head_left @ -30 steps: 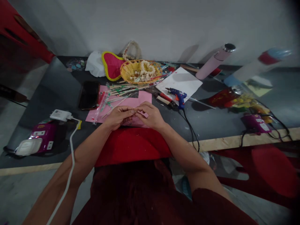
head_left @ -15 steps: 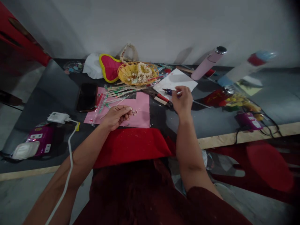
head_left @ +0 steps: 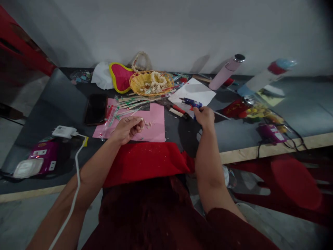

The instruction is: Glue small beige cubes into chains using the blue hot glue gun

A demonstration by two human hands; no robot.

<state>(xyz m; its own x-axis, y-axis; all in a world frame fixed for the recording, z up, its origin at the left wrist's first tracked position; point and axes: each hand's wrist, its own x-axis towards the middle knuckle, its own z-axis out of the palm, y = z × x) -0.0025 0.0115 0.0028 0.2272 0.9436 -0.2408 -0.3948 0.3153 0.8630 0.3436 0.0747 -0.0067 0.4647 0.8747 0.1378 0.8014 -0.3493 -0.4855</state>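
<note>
My left hand [head_left: 127, 129] is above the pink paper [head_left: 157, 121], thumb and forefinger pinched on a small pale piece [head_left: 142, 119] too tiny to name. Several small pale bits [head_left: 148, 125] lie on the paper just beyond the fingertips. On the right, my right hand [head_left: 205, 117] has its fingers closed around the handle of a blue glue gun [head_left: 191, 102]. The gun's dark nozzle points left over a white sheet [head_left: 201, 91], and a glue stick [head_left: 222, 115] juts out behind it.
A yellow basket [head_left: 135, 83] with pale strung pieces stands at the back. Nearby are wooden sticks [head_left: 132, 100], a red-handled tool [head_left: 178, 109], a phone [head_left: 96, 109], a pink flask [head_left: 226, 73] and a red can [head_left: 238, 107]. A white cable [head_left: 78, 173] crosses my left arm.
My right hand has moved down from over the glue gun to its handle and closed there. My left hand keeps its pinch over the pink paper. The view has shifted slightly.
</note>
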